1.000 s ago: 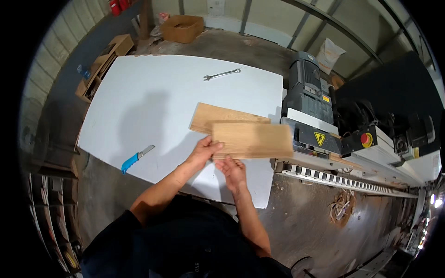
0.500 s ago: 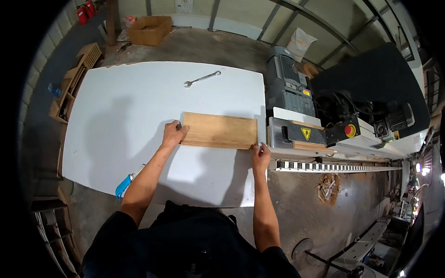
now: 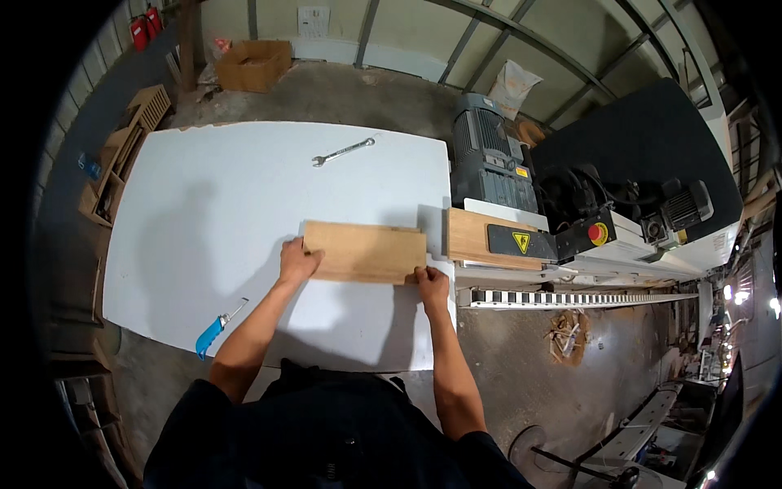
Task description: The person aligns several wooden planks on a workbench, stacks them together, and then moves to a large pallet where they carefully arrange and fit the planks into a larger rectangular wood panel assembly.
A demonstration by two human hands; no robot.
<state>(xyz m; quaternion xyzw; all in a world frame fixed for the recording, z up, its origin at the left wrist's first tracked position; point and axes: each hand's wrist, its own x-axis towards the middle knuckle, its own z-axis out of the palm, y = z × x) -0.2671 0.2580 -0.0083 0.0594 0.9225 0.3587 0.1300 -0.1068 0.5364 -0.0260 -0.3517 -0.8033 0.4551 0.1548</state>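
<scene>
A flat, light-brown wooden board (image 3: 365, 251) is held over the white tabletop (image 3: 204, 244), its long side running left to right. Its left end is gripped by my left hand (image 3: 298, 262), thumb on top and fingers curled at the edge. At the near right corner my right hand (image 3: 432, 287) pinches it. A thin strip of wood shows past the far right corner; I cannot tell whether a second board lies beneath. Just right of the table, another wooden board (image 3: 467, 236) sticks out of the machine from under a dark guard plate (image 3: 505, 241) with a yellow warning triangle.
On the table lie a wrench (image 3: 344, 153), far side, and a blue-handled knife (image 3: 212, 334), near left. The machine's grey motor (image 3: 481, 134) and red stop button (image 3: 598, 234) stand right. A cardboard box (image 3: 254, 67) sits behind; wooden racks (image 3: 134, 151) stand left.
The second board has slid left out of the machine, covering the metal plate there. Both hands and their board sit slightly lower and further left in view, as the whole view has shifted.
</scene>
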